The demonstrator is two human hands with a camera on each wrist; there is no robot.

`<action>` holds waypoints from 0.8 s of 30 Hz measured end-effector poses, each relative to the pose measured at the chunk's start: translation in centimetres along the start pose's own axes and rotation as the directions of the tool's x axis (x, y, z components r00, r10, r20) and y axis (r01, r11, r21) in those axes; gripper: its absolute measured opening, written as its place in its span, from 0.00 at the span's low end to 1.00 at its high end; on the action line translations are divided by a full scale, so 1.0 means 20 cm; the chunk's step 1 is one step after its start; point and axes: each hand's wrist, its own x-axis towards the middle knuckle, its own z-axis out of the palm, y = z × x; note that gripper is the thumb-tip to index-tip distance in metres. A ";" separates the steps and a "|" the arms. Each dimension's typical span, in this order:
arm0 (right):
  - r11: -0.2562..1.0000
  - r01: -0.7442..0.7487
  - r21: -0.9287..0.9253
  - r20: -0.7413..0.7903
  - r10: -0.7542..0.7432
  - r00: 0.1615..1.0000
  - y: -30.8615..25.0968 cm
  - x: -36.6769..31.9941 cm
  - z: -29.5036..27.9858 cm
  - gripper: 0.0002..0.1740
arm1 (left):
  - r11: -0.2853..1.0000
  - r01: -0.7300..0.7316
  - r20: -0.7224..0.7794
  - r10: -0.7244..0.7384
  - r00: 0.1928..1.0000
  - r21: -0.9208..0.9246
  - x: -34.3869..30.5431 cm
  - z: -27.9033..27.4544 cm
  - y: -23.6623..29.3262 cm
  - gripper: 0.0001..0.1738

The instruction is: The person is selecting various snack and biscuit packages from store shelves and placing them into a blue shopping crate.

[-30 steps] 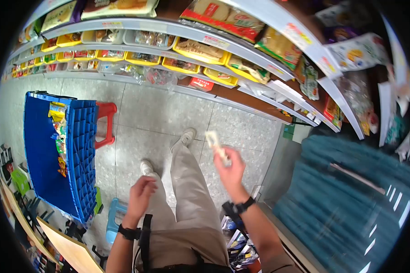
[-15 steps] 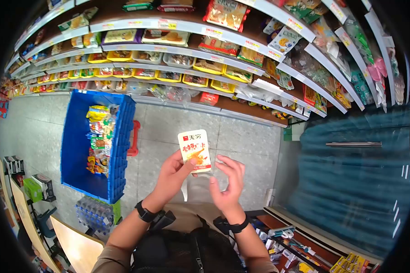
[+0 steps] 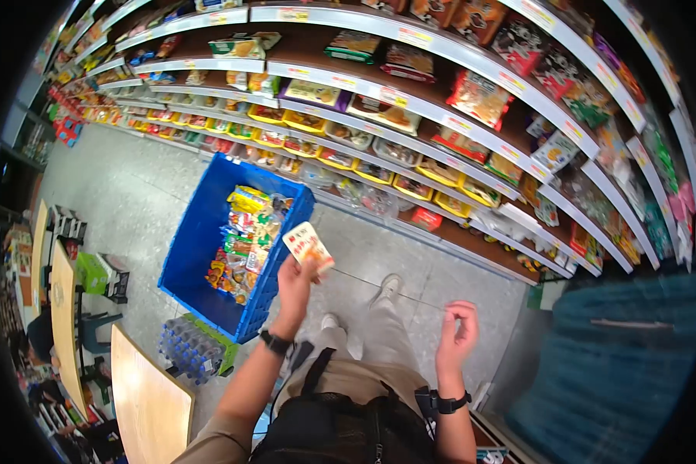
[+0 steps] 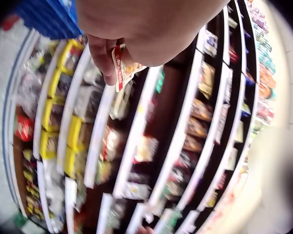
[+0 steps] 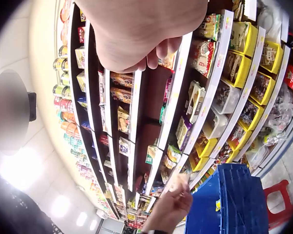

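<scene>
My left hand (image 3: 292, 298) grips a flat cream-coloured snack packet (image 3: 309, 244) with red lettering, thumb laid over its face. In the head view the packet overlaps the near right rim of a blue crate (image 3: 187, 251). Yellow, green and orange snack packets (image 3: 243, 241) lie heaped inside that crate. Seen in the left wrist view, the packet (image 4: 121, 69) sticks out from under the fingers. Off to the right, my right hand (image 3: 458, 340) is held up over the floor with nothing in it, fingers loosely bent.
Curved store shelves (image 3: 410, 116) full of packaged food run along the far side, with yellow bins (image 3: 445, 203) on the lower rows. A pack of bottles (image 3: 192, 346) stands beside the crate. Wooden tabletops (image 3: 151, 387) are at the lower left, and a teal curtain-like cover (image 3: 619, 363) at the right.
The packet has passed from my right hand to my left. My left hand has carried it left beside the crate, while the right hand has drawn away to the right. The view has turned left.
</scene>
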 end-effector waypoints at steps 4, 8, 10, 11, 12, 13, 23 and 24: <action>0.999 -0.037 -0.027 0.022 0.038 0.999 0.12 0.17 -0.05 0.01 | 0.949 0.308 -0.422 -0.251 0.871 0.072 0.54 -0.51 -0.45 0.16; 0.994 -0.077 -0.078 0.055 0.081 0.995 0.24 0.42 -0.18 0.01 | 0.939 0.291 -0.453 -0.183 0.873 0.182 0.87 -0.73 -0.57 0.20; 0.994 -0.102 -0.042 0.044 0.104 0.994 0.31 0.56 -0.22 0.01 | 0.923 0.386 -0.563 -0.314 0.765 0.009 0.89 -0.67 -0.52 0.20; 0.991 -0.132 -0.005 0.046 0.132 0.990 0.35 0.63 -0.25 0.01 | 0.918 0.395 -0.612 -0.298 0.733 0.026 0.90 -0.64 -0.53 0.19; 0.992 -0.123 -0.016 0.030 0.123 0.992 0.37 0.70 -0.28 0.01 | 0.912 0.408 -0.661 -0.281 0.696 0.042 0.87 -0.63 -0.55 0.17; 0.991 -0.133 0.015 0.050 0.132 0.990 0.38 0.78 -0.30 0.01 | 0.910 0.405 -0.612 -0.271 0.743 0.089 0.86 -0.70 -0.63 0.16; 0.999 -0.010 0.043 0.289 -0.003 0.957 0.54 1.27 -0.37 0.03 | 0.831 0.538 -0.638 -0.338 0.691 0.143 0.33 -0.49 -0.69 0.11; 0.999 -0.017 0.033 0.273 0.007 0.962 0.52 1.32 -0.36 0.03 | 0.810 0.561 -0.610 -0.362 0.705 0.169 0.33 -0.47 -0.64 0.11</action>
